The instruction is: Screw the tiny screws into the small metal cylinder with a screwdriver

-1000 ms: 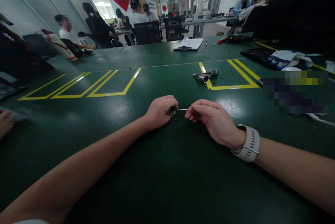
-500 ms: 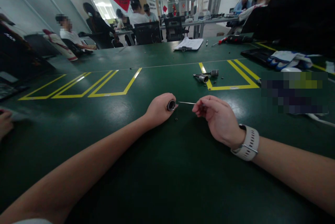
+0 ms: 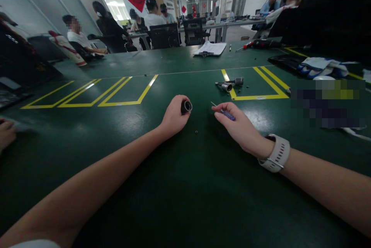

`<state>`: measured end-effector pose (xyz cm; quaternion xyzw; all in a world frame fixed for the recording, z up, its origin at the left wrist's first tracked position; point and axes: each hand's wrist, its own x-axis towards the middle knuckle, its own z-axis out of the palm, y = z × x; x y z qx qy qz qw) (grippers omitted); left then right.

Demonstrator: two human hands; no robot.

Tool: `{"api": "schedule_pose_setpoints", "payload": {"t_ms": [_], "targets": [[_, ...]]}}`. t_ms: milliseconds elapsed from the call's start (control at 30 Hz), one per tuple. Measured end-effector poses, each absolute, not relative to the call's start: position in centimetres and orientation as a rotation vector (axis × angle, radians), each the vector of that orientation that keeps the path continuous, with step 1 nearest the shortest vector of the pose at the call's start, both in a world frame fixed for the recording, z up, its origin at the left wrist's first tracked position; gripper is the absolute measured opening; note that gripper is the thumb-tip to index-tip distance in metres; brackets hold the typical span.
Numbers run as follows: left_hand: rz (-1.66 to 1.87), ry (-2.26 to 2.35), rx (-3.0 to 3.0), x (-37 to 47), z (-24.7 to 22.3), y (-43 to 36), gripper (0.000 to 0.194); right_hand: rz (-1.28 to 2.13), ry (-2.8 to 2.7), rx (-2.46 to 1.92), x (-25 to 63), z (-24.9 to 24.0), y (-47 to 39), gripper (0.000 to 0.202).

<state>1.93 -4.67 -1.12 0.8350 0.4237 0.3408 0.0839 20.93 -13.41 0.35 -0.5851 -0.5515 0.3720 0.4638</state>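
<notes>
1. Left hand is gripping a dark cylindrical fitting.
2. Right hand is holding a blue-handled screwdriver, now drawing farther from the fitting, leaving both apart.
3. Small ring is lying on the worktop.

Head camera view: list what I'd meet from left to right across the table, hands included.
another person's hand → yellow tape markings → left hand holding a dark cylindrical part → small ring → right hand holding a screwdriver → pale watch → white-and-blue glove
</notes>
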Motion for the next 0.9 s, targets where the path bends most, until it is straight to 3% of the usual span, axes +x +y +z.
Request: {"api": "schedule_pose_setpoints", "payload": {"t_ms": [233,400,533,900], "targets": [[1.135,1.274,2.341,2.1,-1.2,-4.8,0.028,1.206,-1.587,-1.215,19.4,1.3,-15.6,0.018],[1.094,1.230,2.291,2.2,-1.0,-5.1,0.031,1.226,-1.434,-0.997,19.7,0.5,-15.6,0.015],[0.974,1.112,2.448,2.1,-0.9,-5.4,0.020,1.198,-1.287,-0.797,19.9,0.2,-15.6,0.010],[0.802,0.892,2.638,2.3,-0.6,-5.8,0.013,1.098,-1.479,-1.052,19.9,1.1,-16.0,0.019]]}}
